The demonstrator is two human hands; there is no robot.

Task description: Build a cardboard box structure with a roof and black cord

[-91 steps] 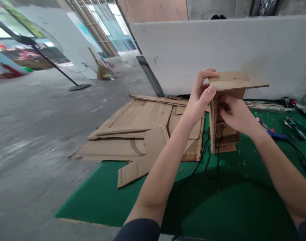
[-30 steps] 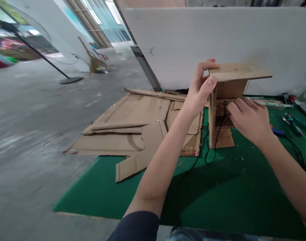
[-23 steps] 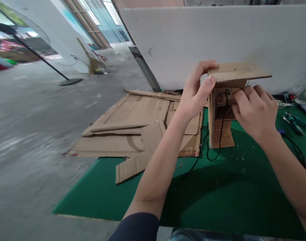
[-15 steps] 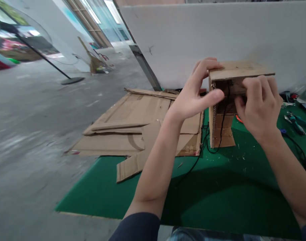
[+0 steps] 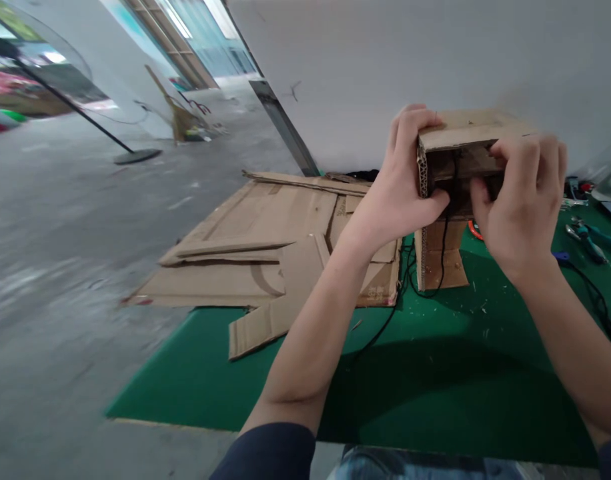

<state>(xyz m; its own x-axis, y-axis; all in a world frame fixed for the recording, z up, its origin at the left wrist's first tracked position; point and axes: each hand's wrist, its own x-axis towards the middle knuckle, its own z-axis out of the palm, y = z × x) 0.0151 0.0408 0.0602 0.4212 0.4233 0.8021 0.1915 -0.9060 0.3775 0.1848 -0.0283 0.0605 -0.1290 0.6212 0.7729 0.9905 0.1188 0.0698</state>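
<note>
A small open-fronted cardboard box stands upright on the green table, its top jutting out over a narrower lower part. My left hand grips its left side, fingers over the top edge and thumb inside the opening. On the right, my right hand has its fingers curled at the top right edge, with the thumb at the opening; the far fingertips are hidden. A thin black cable hangs from inside the box and trails in loops on the table to the left.
Flattened cardboard sheets cover the table's left part, with a loose strip at their front. Pliers and a dark cable lie at the right. A white panel stands behind the green table.
My left thumb has bent inward to the box's edge and opening. My right hand has shifted slightly right along the top edge. The whole view has moved a little.
</note>
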